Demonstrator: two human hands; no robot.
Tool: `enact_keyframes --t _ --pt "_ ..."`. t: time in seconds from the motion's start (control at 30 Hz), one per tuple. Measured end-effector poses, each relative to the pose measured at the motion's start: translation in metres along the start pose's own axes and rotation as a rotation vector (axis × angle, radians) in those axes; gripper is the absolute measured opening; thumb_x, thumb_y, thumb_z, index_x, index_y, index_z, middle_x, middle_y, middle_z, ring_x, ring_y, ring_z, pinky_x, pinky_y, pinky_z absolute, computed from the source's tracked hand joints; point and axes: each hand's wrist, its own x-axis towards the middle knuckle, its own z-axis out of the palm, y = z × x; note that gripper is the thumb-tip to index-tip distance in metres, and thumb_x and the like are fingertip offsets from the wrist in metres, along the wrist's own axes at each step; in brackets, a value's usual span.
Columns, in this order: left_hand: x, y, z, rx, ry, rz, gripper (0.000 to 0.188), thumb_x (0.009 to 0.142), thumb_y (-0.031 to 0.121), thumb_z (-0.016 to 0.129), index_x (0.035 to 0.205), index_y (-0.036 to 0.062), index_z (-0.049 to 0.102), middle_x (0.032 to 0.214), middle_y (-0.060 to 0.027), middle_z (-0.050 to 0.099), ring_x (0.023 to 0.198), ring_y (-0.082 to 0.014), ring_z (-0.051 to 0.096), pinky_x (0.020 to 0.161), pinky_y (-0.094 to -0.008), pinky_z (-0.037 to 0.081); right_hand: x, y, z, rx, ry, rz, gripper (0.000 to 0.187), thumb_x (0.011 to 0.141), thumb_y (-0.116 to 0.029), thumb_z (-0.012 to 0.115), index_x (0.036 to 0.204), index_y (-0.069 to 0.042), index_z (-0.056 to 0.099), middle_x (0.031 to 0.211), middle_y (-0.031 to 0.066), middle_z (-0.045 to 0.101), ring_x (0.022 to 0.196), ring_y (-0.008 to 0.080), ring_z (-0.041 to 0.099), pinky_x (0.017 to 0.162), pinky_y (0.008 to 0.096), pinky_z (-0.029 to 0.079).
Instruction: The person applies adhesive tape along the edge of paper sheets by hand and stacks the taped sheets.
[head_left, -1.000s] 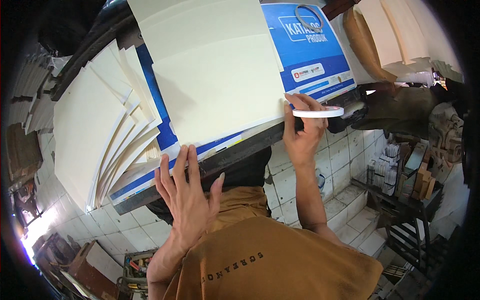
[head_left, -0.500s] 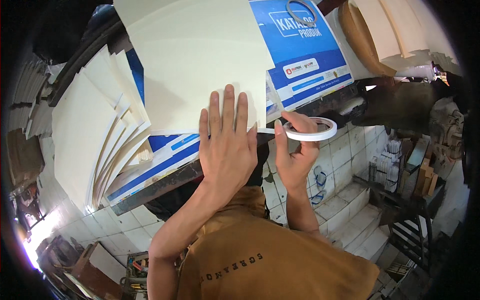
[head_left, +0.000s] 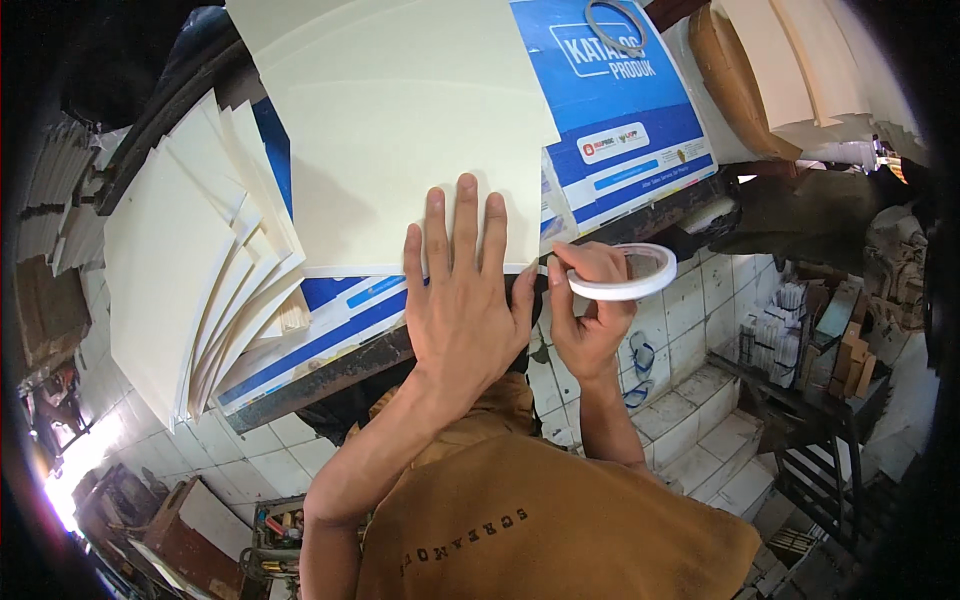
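My left hand (head_left: 460, 300) lies flat on a large cream paper sheet (head_left: 400, 130), fingers stretched out across its near edge. A narrow white strip (head_left: 345, 271) runs along that edge. At the sheet's near right corner, my right hand (head_left: 592, 315) grips a roll of white tape (head_left: 640, 290), with thumb and index finger pinched together close to my left thumb. The roll's ring stands out to the right of the fingers. Whatever lies between the pinching fingertips is too small to make out.
Fanned cream sheets (head_left: 180, 270) lie to the left. Under the work is a blue and white printed board (head_left: 620, 110), a thin ring (head_left: 617, 28) on it. More cream sheets (head_left: 790, 60) rest at far right. Below are tiled steps (head_left: 690, 440) and blue-strapped sandals (head_left: 638, 370).
My right hand has drawn its thumb and index finger together near the sheet's corner, and the tape roll has tilted. My left hand stays flat on the sheet, slightly lower in view.
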Motion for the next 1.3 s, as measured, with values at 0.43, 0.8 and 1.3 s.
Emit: enact_keyframes --t 0.43,0.8,1.3 --pt "-0.036 0.012 -0.008 0.061 -0.016 0.172 0.074 0.086 0.009 0.07 0.155 0.0207 0.049 0.167 -0.0122 0.034 0.143 -0.0348 0.043 0.105 -0.0505 0.038 -0.028 -0.01 -0.048 0.417 0.516 0.083 0.016 0.101 0.001 0.055 0.117 0.001 0.057 0.106 0.0177 0.063 0.096 0.03 0.065 0.092 0.0503 0.058" --pt "-0.065 -0.123 -0.214 0.225 1.241 -0.314 0.035 0.102 0.024 0.061 0.13 0.0043 0.067 0.13 -0.012 0.072 0.113 -0.0293 0.07 0.095 -0.0428 0.056 -0.027 -0.009 -0.051 0.621 0.503 0.169 0.023 0.1 0.004 0.057 0.122 0.007 0.059 0.119 0.0203 0.061 0.108 0.0247 0.064 0.097 0.0458 0.06" --pt "0.004 -0.075 -0.118 -0.226 0.527 0.056 0.04 0.096 0.01 0.067 0.136 0.0057 0.065 0.14 -0.0187 0.064 0.136 -0.0366 0.056 0.114 -0.0472 0.045 -0.015 0.003 -0.047 0.511 0.504 0.274 0.021 0.098 -0.003 0.064 0.116 0.006 0.062 0.113 0.016 0.064 0.103 0.0222 0.064 0.093 0.0385 0.059"
